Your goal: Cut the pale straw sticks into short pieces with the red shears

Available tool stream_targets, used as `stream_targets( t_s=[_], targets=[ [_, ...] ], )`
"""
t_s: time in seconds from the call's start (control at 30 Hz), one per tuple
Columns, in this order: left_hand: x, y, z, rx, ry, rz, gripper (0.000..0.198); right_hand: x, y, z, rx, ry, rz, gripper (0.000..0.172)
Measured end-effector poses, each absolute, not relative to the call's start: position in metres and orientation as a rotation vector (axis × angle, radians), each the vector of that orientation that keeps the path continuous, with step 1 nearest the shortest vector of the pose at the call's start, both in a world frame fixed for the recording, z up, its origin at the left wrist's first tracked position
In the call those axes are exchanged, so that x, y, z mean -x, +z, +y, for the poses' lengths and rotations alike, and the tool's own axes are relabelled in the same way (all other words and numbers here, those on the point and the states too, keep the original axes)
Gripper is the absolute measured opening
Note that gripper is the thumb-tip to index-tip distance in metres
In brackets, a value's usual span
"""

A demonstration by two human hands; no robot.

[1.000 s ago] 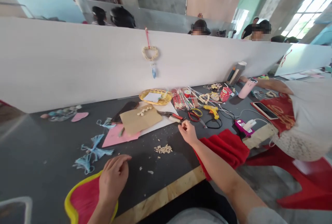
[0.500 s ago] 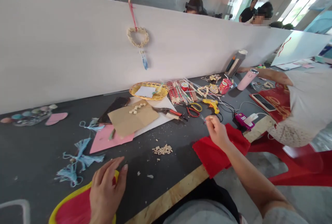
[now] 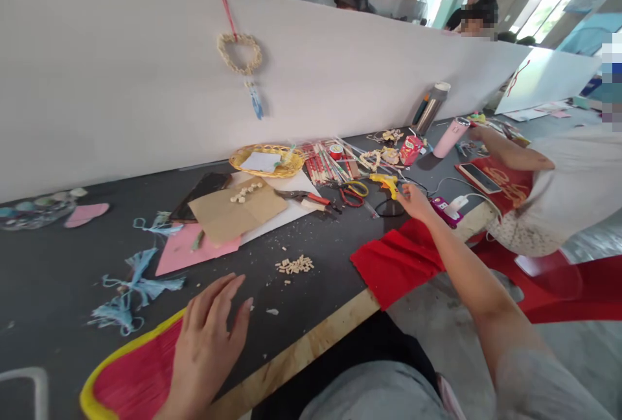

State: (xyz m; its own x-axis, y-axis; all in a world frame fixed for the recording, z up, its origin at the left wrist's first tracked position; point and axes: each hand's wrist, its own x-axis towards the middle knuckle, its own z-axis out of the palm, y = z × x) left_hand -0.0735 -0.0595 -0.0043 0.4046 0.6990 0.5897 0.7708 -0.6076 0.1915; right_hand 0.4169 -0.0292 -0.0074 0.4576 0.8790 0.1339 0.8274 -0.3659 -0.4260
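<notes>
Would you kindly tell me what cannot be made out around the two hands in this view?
1. Head view, right hand: whether it grips the yellow glue gun or only touches it; the contact is too small and covered by the hand.
2. Head view, red mat: its full shape, cut off by the bottom edge and partly covered by the left hand.
3. Head view, pale bits: too small to identify.

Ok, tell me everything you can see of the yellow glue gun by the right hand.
The yellow glue gun lies on its side on the dark table, plastic by its look. Scissors lie just left of it, and a black cord loops in front. The right hand has its fingertips at the gun's near end; whether they grip it is unclear.
</notes>
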Motion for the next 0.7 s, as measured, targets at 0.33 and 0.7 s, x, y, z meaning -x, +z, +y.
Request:
stream_targets(
  t_s=[0.33, 0.7],
  targets=[
    [0.072, 0.0, -0.068, 2.595, -0.899, -1.193, 0.032, -0.426, -0.007, 0.015, 2.264, 0.318, -1.128, 0.028],
    [0.065, -0.012, -0.061, 2.69, -0.943, -1.083, 0.034, -0.351, 0.007, -0.067, 1.646, 0.712, -1.108, 0.03]
  ],
)
